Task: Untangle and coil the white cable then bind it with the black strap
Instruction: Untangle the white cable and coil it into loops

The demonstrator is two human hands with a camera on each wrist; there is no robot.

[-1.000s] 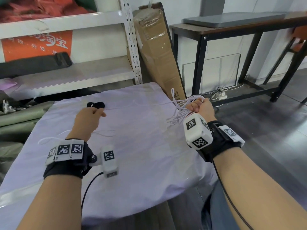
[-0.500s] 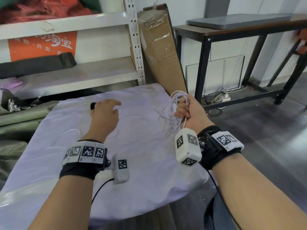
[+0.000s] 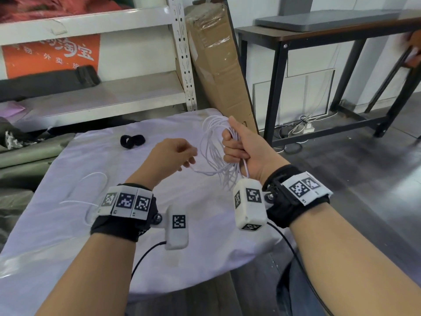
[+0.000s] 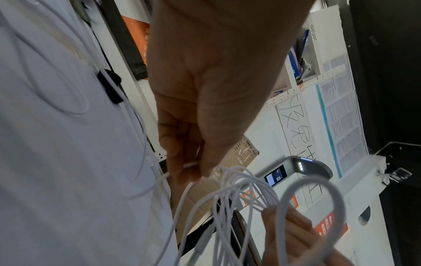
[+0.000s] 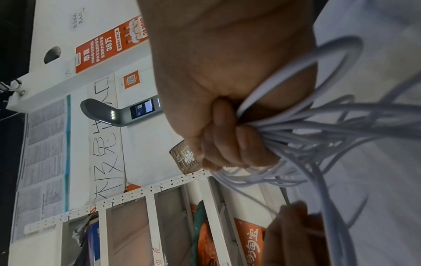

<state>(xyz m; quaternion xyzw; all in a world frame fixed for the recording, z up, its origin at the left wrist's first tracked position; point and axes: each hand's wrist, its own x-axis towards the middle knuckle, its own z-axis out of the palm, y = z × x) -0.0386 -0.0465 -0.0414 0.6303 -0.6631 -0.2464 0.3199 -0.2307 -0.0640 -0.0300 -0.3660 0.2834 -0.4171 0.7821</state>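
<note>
My right hand [image 3: 237, 144] is fisted round a bundle of white cable [image 3: 213, 151] loops, held upright above the table's right side; its fist [image 5: 227, 144] shows the loops [image 5: 318, 129] fanning out to the right. My left hand [image 3: 180, 156] sits just left of the bundle and pinches a single strand [image 4: 190, 164] of the cable. A loose tail of cable [image 3: 91, 192] trails over the cloth at the left. The black strap [image 3: 132, 140] lies on the cloth beyond my left hand, untouched.
A lilac cloth [image 3: 159, 247] covers the table. Behind stand a white metal shelf [image 3: 102, 96] and a leaning cardboard box [image 3: 218, 65]. A black-framed desk [image 3: 319, 42] stands over the floor to the right, with a power strip [image 3: 307, 127] under it.
My left hand came away from near the black strap and moved right to the bundle, taking a strand. My right hand brought the coil up and inward.
</note>
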